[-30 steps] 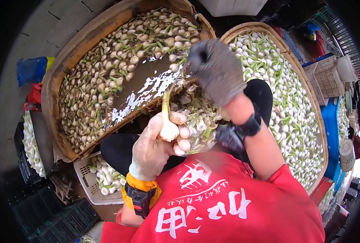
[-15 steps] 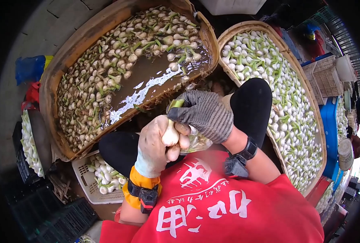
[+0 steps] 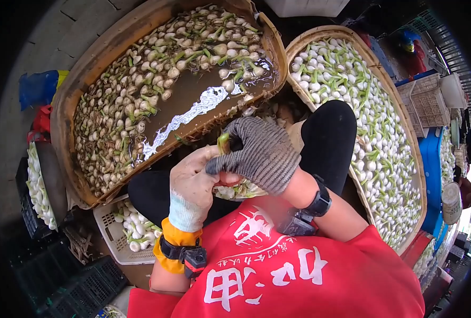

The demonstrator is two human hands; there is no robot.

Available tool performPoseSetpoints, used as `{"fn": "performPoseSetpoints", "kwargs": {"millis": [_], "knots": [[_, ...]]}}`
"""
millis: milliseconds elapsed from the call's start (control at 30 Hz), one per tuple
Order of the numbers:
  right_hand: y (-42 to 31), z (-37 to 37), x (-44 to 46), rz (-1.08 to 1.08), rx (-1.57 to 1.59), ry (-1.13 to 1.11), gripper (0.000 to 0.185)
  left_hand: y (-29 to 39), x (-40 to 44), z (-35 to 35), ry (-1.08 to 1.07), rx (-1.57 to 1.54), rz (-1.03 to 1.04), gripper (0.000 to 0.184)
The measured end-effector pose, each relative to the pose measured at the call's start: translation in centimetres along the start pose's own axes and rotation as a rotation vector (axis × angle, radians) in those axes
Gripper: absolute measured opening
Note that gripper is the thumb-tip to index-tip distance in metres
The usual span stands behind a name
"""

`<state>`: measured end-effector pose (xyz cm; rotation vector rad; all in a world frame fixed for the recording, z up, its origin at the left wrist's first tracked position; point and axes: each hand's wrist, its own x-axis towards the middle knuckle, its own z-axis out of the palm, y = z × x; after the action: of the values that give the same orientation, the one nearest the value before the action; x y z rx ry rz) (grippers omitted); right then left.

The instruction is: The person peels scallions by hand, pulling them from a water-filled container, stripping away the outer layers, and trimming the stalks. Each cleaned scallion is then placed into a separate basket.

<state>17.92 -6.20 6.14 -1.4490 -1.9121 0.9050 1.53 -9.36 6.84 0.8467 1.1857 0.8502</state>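
Over my lap, both gloved hands close around one fresh garlic bulb. Only its cut green stem (image 3: 223, 143) pokes up past the fingers; the white head is hidden behind them. My left hand (image 3: 193, 183), in a pale rubber-coated glove, grips it from the left. Wrapped across from the right is my right hand (image 3: 259, 153), in a grey striped knit glove, its thumb lying over the left fingers. Beyond the hands, a large tub (image 3: 68, 95) holds muddy water and unpeeled garlic bulbs.
To the right stands a long basket (image 3: 325, 33) full of clean white garlic bulbs. At lower left, a white crate (image 3: 120, 249) holds cleaned bulbs. Dark plastic crates (image 3: 90, 289) stand further left. A blue tub (image 3: 431, 175) sits beyond the right basket.
My right hand has swung left and down over the garlic bulb, covering its white head, which showed before. My left hand has shifted slightly left.
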Motion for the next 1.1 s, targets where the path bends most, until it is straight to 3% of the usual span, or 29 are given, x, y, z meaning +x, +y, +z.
{"fn": "performPoseSetpoints", "kwargs": {"millis": [100,167,200,267,300,433,500,567,633,700,767,800,833,867,900,967,1067,1100], "knots": [[-0.2,-0.9,0.4,0.05,0.021,-0.167,0.051,-0.2,0.1,0.3,0.057,0.01,-0.04,0.025],[0.6,-0.7,0.6,-0.013,-0.015,-0.173,0.049,-1.6,0.8,-0.7,0.073,0.436,0.244,0.018],[1.1,-0.6,0.6,-0.076,-0.051,-0.178,0.047,-1.9,0.6,-0.9,0.07,0.436,0.243,0.018],[2.1,-0.7,0.9,-0.103,0.074,-0.21,0.048,-0.6,0.0,-0.3,0.051,0.35,0.043,0.016],[2.5,-0.9,0.9,-0.131,0.202,-0.243,0.049,-0.6,-0.1,-0.2,0.052,0.348,0.042,0.016],[2.6,-1.6,0.9,-0.128,0.209,-0.218,0.042,-0.5,-0.3,0.1,0.033,0.219,-0.034,0.014],[2.6,-2.3,0.8,-0.157,0.192,-0.162,0.031,-1.2,-0.2,-0.3,0.038,-0.054,-0.007,0.022],[2.9,-3.3,0.8,0.038,0.581,-0.039,0.019,-0.3,-0.6,-0.5,0.114,-0.051,0.147,0.028],[5.9,-5.2,1.3,-0.085,0.467,0.231,0.016,-0.6,-0.3,-2.5,0.071,0.015,0.177,0.031],[7.9,-8.2,2.0,0.05,0.416,0.527,0.016,-1.6,0.1,-4.3,0.004,-0.004,0.105,0.034],[8.7,-10.2,2.8,0.029,0.013,0.9,0.018,-2.0,1.5,-4.0,-0.144,0.402,0.035,0.031],[8.9,-10.7,3.0,0.055,-0.089,0.938,0.018,-2.5,2.3,-4.4,-0.186,0.886,0.191,0.037],[8.9,-10.9,3.0,0.085,-0.193,0.974,0.019,-2.9,3.3,-4.6,-0.206,0.947,0.257,0.037],[9.5,-10.1,3.1,0.103,0.149,0.945,0.021,-3.2,4.3,-4.8,-0.223,1.007,0.326,0.038],[9.8,-9.0,3.1,0.12,0.197,0.855,0.023,-3.0,5.2,-4.7,-0.191,0.998,0.366,0.036],[8.9,-6.4,2.6,0.237,0.272,0.549,0.028,-1.4,8.4,-4.4,-0.21,0.482,0.016,0.033],[9.0,-2.6,2.1,0.218,0.165,0.22,0.034,-1.5,16.7,-5.2,-0.156,0.938,0.218,0.034],[9.3,-1.2,1.7,0.31,0.214,0.143,0.034,-0.9,19.5,-4.9,-0.182,0.993,0.199,0.037]]}}
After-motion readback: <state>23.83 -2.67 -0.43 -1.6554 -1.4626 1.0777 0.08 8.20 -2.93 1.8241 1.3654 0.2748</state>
